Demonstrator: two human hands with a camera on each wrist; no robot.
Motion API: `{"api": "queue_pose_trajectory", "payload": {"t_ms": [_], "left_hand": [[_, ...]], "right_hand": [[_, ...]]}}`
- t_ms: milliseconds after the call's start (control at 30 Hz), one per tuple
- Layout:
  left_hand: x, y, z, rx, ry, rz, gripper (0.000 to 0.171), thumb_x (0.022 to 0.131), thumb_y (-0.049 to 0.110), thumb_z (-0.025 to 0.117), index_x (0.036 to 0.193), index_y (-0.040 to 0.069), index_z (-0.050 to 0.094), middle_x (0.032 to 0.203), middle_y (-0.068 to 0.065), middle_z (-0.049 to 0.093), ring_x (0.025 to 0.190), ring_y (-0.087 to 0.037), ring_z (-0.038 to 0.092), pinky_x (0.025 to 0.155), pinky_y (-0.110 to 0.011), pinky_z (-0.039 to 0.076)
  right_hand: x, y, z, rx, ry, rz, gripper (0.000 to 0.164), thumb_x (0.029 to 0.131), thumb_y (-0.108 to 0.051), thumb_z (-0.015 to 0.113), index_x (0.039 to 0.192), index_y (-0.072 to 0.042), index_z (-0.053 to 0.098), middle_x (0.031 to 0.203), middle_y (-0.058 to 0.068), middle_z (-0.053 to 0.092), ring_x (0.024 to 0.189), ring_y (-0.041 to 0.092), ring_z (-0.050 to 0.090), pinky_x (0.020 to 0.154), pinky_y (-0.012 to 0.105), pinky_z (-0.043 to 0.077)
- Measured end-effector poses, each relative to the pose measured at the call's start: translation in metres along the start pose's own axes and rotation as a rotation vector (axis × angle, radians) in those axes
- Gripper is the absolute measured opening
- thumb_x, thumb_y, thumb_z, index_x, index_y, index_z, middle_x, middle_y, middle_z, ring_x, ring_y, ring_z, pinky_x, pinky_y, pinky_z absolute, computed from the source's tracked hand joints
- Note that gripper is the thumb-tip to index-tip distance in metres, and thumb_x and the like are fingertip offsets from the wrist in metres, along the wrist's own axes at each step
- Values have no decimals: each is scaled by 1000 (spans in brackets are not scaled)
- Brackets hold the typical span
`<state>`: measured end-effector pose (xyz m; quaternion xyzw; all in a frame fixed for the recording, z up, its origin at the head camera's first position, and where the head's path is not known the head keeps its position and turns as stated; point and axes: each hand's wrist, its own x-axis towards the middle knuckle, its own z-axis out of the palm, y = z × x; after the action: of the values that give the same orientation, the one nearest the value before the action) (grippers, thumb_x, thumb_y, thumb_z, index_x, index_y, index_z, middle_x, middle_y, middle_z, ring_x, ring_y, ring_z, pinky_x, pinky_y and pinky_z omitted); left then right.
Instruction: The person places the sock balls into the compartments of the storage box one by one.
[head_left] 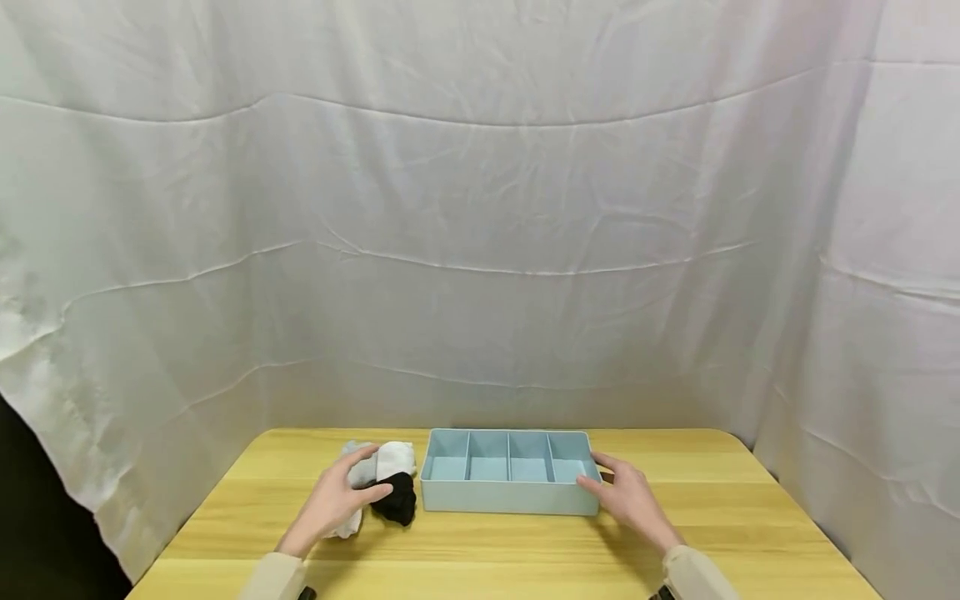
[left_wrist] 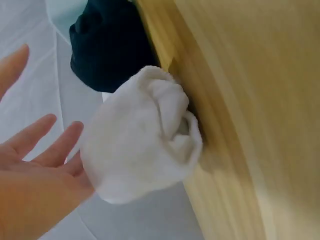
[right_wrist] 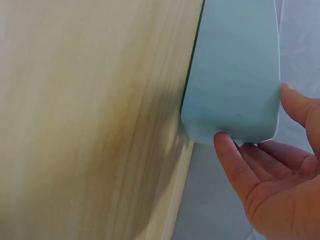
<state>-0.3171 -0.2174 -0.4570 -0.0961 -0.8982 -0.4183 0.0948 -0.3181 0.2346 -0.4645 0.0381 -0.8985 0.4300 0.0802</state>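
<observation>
The left hand (head_left: 333, 502) has its thumb and fingers apart, reaching over a cluster of cloth bundles. Its thumb tip is over the black bundle (head_left: 397, 502); its forefinger is by the grey bundle (head_left: 364, 472). The left wrist view shows the front white bundle (left_wrist: 140, 140) beside the fingers, overlapping some of them; I cannot tell whether they touch.

The right hand (head_left: 628, 498) is at the right end of the blue box (head_left: 510, 497), its thumb at the rim and its other fingers slightly bent against the end wall, spread rather than curled round it.

A second white bundle (head_left: 396, 457) lies behind the black one, near the box's left end. The box stands upright, its four compartments in a row, on the wooden table (head_left: 510, 550), right of the bundles. Both wrists come out of pale sleeves (head_left: 276, 578). A light grey curtain (head_left: 480, 208) hangs behind the table and along its sides.
</observation>
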Motion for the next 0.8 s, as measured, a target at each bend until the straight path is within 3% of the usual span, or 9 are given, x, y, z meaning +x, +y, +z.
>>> {"api": "queue_pose_trajectory", "payload": {"t_ms": [233,333,467,700,800], "left_hand": [[-7,-10,-13,-71,-54,-74,73,79,32,82,141,9,52,151,-24,40,119,-42,57,99,-59,45],[-10,-16,-17,-86,-73,-78,70,79,26,82,139,7,53,151,-25,39,127,-46,49,99,-59,45],[-11,-23,-21,-110,-88,-62,66,77,17,82,136,5,56,149,-25,42,137,-46,36,106,-62,35],[-14,-32,-24,-148,-139,-76,58,75,9,82,129,3,61,142,-23,51,137,-48,35,107,-68,28],[-14,-34,-25,-173,-174,-57,55,75,5,79,127,1,62,141,-25,51,126,-46,46,102,-54,43]], "right_hand": [[-3,-1,0,42,-2,45,66,88,-28,74,141,3,49,144,24,48,118,43,60,90,43,55],[-3,-1,0,62,-5,57,68,88,-30,74,142,3,48,145,24,48,118,43,59,90,43,55],[-2,-1,-1,84,-5,60,70,88,-32,73,143,3,46,145,25,47,119,43,58,91,44,54],[-4,0,2,74,-10,67,64,90,-24,71,143,3,46,146,24,47,120,43,58,92,44,54],[-5,-1,1,86,-5,68,65,90,-24,72,143,3,46,146,25,46,119,43,58,91,44,54]]}}
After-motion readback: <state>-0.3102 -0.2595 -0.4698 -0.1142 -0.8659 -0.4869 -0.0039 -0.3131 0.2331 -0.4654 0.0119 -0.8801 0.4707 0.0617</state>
